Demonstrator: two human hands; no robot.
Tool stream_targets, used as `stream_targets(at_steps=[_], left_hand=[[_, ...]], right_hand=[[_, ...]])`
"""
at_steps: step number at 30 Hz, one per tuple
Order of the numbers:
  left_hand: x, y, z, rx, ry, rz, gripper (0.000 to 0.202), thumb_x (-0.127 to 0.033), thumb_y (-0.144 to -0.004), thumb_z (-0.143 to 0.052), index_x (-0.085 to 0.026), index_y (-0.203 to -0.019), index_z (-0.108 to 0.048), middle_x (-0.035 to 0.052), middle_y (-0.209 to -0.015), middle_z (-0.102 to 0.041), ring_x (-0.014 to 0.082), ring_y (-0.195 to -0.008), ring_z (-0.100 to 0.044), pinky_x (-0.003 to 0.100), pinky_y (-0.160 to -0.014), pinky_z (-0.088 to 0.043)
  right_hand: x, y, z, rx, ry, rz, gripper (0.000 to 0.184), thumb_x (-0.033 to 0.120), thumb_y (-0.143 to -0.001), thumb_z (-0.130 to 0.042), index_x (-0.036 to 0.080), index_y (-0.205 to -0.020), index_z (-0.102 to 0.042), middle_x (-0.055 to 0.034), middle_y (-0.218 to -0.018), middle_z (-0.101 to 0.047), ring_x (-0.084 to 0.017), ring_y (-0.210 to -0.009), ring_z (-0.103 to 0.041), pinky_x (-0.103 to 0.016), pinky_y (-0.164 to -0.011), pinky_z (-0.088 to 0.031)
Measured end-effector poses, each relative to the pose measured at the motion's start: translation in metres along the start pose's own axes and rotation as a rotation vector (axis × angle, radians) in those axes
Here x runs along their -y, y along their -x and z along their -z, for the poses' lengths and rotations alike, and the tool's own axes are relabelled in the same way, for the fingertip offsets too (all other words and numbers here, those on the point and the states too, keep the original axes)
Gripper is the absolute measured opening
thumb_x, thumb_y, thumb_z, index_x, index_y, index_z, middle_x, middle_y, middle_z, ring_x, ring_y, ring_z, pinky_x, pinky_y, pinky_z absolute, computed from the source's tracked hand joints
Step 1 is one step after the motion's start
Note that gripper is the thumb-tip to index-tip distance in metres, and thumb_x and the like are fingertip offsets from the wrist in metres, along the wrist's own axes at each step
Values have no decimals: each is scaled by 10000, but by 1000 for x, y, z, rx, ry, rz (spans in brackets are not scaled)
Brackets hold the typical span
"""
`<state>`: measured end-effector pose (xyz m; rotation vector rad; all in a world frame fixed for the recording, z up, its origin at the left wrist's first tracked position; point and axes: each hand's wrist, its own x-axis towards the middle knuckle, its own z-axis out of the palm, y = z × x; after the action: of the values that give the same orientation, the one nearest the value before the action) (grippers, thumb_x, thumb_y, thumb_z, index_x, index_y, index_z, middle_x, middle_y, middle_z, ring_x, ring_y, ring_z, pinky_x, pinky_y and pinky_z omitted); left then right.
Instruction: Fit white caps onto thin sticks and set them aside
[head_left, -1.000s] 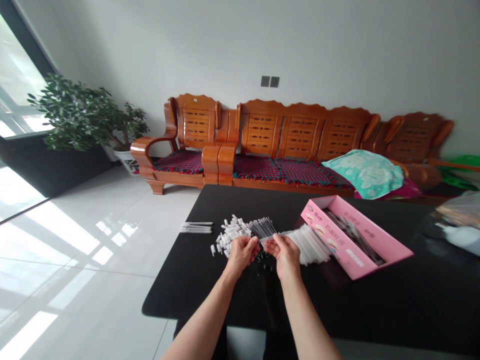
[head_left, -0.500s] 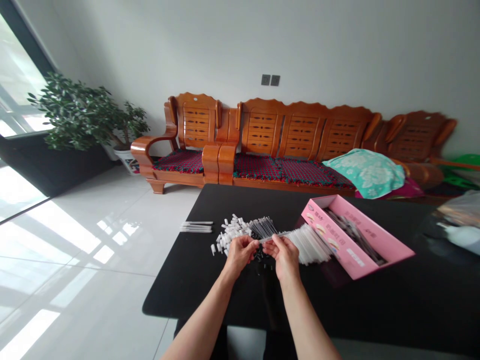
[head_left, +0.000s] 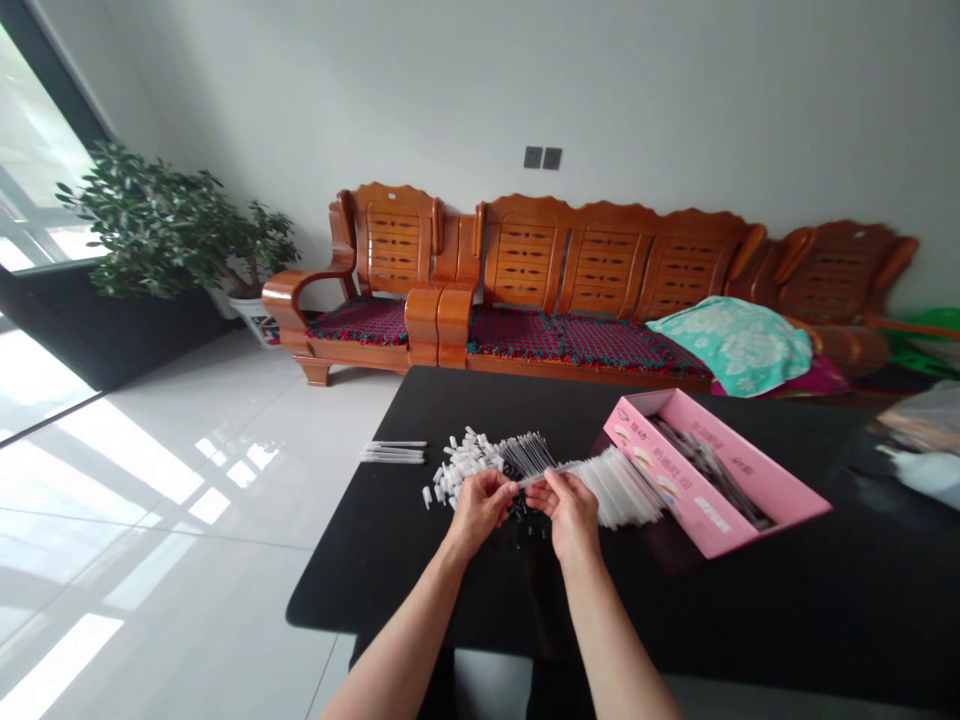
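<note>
Vs earlier: left hand [head_left: 484, 505] and right hand [head_left: 571, 505] almost unmoved | both pinching one clear plastic tube [head_left: 547, 474] | long axis near-level across the body, left end lower | held above black bench [head_left: 360, 590], between white caps [head_left: 465, 462] and loose tubes [head_left: 619, 490]

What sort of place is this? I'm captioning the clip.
Probably a home living room: a carved wooden sofa with patterned cushions lines the wall, a potted plant stands in the corner, and the floor is glossy tile.
</note>
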<state>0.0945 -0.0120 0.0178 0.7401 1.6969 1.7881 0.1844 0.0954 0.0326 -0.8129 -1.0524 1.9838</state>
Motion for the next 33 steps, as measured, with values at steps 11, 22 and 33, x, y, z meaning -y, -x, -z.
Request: stream_targets(at_steps=[11,22,33], left_hand=[[-10,11,2,8,-622,-431,151,-218,-882,-583,-161,-753,-638,15,-727,-594,127,-660,-538,228,-630,-379],[6,7,50,-241,-666,-269,99,-220,-855,-612,-176,-880,-696,31,-817,-672,128,-665,-588,230,-667,-424],[32,13,125,-389,-1024,21,190,-310,-827,-663,-204,-972,-727,37,-836,-628,165,-745,-599,255,-679,-392]], right_hand=[[-9,-8,14,-78,-3,-170,318,306,-546,-849,141,-653,-599,-22,-481,-650,-164,-418,-628,-233,-363,-527],[11,-8,22,58,67,-64,459,321,-572,-878,110,-914,-657,-51,-615,-716,-188,-529,-689,-251,-478,-571],[25,-7,34,212,-111,-123,320,271,-611,-826,143,-890,-735,-55,-673,-734,-184,-599,-709,-266,-548,-604]])
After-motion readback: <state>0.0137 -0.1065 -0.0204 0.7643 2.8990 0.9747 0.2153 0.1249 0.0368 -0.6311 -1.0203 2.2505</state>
